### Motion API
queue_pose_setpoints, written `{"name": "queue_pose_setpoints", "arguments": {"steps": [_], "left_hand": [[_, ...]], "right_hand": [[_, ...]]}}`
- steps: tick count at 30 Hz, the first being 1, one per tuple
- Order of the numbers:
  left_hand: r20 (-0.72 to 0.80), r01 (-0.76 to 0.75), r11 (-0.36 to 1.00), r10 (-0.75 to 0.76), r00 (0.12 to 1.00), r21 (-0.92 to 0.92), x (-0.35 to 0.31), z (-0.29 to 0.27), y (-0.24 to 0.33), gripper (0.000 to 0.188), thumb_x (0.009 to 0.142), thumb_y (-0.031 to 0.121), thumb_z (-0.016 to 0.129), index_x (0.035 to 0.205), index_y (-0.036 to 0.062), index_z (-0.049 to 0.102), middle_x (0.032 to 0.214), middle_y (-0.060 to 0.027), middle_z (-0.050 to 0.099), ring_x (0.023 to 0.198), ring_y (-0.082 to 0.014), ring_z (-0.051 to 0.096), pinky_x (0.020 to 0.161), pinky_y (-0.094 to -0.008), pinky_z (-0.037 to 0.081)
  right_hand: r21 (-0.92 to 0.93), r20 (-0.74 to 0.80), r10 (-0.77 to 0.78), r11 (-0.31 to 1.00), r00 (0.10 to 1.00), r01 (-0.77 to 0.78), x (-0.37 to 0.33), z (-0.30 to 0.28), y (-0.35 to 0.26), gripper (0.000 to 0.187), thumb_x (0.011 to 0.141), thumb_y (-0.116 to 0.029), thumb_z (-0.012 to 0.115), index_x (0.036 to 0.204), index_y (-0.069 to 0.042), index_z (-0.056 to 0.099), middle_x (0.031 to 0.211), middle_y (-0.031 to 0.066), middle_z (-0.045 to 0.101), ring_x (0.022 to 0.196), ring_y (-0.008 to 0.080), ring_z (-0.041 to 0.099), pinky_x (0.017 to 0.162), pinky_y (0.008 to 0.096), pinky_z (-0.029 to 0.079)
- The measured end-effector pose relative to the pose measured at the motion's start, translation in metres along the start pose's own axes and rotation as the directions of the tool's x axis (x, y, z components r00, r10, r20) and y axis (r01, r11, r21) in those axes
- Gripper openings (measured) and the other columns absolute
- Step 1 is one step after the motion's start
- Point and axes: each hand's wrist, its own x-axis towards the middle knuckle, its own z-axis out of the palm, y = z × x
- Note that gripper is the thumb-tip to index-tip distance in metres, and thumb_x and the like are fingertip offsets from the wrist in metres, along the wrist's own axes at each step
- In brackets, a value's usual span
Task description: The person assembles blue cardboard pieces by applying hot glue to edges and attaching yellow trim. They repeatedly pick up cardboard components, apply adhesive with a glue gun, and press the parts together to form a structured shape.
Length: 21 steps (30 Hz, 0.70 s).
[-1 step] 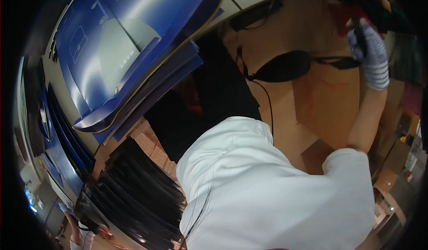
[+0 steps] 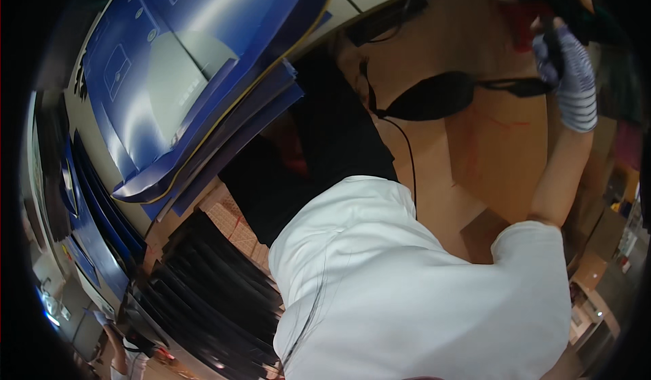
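Observation:
My right hand (image 2: pixel 574 75), in a white-and-grey striped glove with bare fingertips, is raised at the upper right. Its fingers are closed around a narrow dark thing (image 2: pixel 553 46) whose kind I cannot make out. Beside the wrist ends the looped strap of a flat black cloth piece (image 2: pixel 434 96), which lies over brown cardboard; whether the strap joins what I hold is unclear. Past my fingers is a red thing (image 2: pixel 521 24), partly in shadow. My left hand does not show.
Glossy blue printed sheets (image 2: pixel 149 75) lie stacked on a pale table at the upper left. Black sheets (image 2: pixel 203 292) stand in a row at the lower left. Cardboard (image 2: pixel 498 156) fills the right side. A co-worker's gloved hand (image 2: pixel 102 317) shows far off, lower left.
My right hand has shifted slightly up and to the right, still closed on the dark thing. The blue sheets sit a little farther left in view.

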Motion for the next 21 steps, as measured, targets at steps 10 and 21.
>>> {"name": "queue_pose_setpoints", "arguments": {"steps": [10, 21], "left_hand": [[-0.163, -0.888, 0.398, 0.915, 0.368, 0.231, -0.098, -0.028, 0.346, 0.045, 0.086, 0.001, 0.066, 0.130, 0.0003, 0.059, 0.128, -0.0175, 0.063, 0.119, -0.0302, 0.061, 0.101, -0.0355, 0.048], [0.172, -0.956, -0.278, 0.950, -0.260, 0.090, -0.089, 0.185, 0.539, 0.089, 0.069, 0.026, 0.085, 0.143, 0.0024, 0.042, 0.134, -0.0201, 0.055, 0.124, -0.0370, 0.054, 0.105, -0.0423, 0.044]], "right_hand": [[0.116, 0.160, -0.325, 0.944, 0.932, 0.309, -0.009, -0.086, -0.080, 0.043, 0.104, -0.038, 0.045, 0.115, 0.002, 0.055, 0.075, 0.0041, 0.055, 0.053, 0.0107, 0.047, 0.047, 0.0209, 0.036], [-0.005, -0.058, -0.340, 0.940, 0.939, 0.340, -0.041, -0.147, -0.066, 0.038, 0.103, -0.033, 0.048, 0.113, 0.003, 0.057, 0.081, 0.0069, 0.059, 0.063, 0.0145, 0.054, 0.058, 0.0245, 0.042]]}}
